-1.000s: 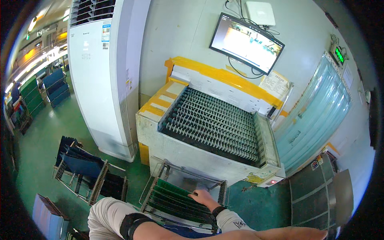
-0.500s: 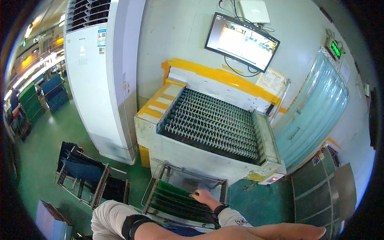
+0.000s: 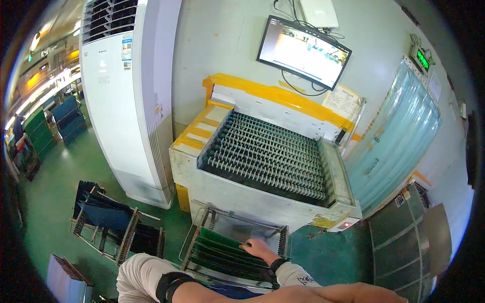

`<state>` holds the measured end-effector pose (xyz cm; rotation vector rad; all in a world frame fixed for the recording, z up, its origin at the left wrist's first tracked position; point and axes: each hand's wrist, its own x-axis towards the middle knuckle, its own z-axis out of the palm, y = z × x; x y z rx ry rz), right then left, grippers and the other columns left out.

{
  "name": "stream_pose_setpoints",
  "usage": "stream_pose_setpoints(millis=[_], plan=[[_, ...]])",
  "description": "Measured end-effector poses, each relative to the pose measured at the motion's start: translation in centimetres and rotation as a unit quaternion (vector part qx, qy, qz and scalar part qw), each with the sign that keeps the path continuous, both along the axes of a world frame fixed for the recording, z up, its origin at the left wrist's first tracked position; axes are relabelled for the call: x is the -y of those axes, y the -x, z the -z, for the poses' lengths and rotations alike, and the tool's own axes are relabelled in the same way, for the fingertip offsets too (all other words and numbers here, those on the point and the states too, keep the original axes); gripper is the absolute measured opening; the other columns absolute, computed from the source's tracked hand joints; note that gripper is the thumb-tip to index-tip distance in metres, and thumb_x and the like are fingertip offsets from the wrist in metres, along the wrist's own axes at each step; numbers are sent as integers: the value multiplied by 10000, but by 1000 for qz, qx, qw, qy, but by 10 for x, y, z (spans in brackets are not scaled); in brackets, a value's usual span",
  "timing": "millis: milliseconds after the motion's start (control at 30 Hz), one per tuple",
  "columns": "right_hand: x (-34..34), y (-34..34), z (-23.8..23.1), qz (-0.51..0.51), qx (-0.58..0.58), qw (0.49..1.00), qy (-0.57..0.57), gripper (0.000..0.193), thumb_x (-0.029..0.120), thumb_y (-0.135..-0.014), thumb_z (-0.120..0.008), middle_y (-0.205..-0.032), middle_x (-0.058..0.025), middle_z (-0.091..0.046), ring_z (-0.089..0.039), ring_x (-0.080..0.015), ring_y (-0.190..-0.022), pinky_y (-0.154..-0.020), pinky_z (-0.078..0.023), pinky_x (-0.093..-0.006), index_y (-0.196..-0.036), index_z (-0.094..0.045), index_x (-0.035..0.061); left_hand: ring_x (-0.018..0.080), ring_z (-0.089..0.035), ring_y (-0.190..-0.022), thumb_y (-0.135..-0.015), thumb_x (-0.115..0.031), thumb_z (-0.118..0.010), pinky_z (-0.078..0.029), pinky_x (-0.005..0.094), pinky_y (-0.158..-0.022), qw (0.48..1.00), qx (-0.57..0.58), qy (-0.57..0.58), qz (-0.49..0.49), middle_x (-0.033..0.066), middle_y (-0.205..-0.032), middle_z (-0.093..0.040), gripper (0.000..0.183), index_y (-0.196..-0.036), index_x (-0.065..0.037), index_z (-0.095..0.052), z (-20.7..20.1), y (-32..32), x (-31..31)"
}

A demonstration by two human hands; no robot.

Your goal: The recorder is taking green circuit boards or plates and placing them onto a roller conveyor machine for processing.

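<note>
Nearest the lens, the left hand stretches along the lower edge with its fingertips pointing right; so close and partly cut off, it does not show whether it grips anything, and I cannot tell. A black band circles that arm next to a pale sleeve.

Beyond it, the right hand has a narrow grip: thumb and bent fingers come together on the upper edge of a green panel, at that edge's right-hand end. The panel runs leftward from the fingertips, leaning in a metal rack. More dark green panels stand in a row on the near side of the grip, in the same rack, whose toothed side rises just right of the hand.

Past the grip stands a pale machine, its bed of ridged rollers above and beyond the hand. Well to the grip's left, a second rack holds dark blue panels. Farther off, a lit monitor hangs on the wall.
</note>
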<state>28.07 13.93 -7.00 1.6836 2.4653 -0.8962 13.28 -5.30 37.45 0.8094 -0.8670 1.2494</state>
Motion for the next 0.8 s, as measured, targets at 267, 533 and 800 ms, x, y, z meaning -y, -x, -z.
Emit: stream_pose_setpoints(millis=[267, 533, 800], plan=[[-5, 17, 1, -42, -8, 998, -36, 561, 620, -851, -661, -940, -199, -721, -682, -393, -907, -775, -525, -462, -991, -748, 83, 264, -635, -1020, -952, -282, -682, -510, 422, -904, 1000, -10, -11, -21, 307, -1407, -485, 353, -1093, 41, -690, -2, 4, 9], [-5, -2, 21, -19, -10, 1000, -14, 525, 588, -857, -665, -935, -185, -721, -687, -379, -896, -772, -526, -448, -1015, -742, 93, 261, -640, -998, -960, -274, -674, -519, 412, -892, 999, -23, -29, -27, 294, -1389, -501, 337, -1061, 47, -684, 8, -3, 0], [2, -8, 7, -9, -20, 999, -30, 502, 561, -895, -616, -989, -212, -708, -672, -409, -944, -806, -524, -488, -1061, -727, 100, 261, -574, -1154, -972, -285, -658, -461, 382, -992, 996, -80, -21, 36, 291, -1448, -437, 336, -1091, 29, -679, 13, 23, -18]])
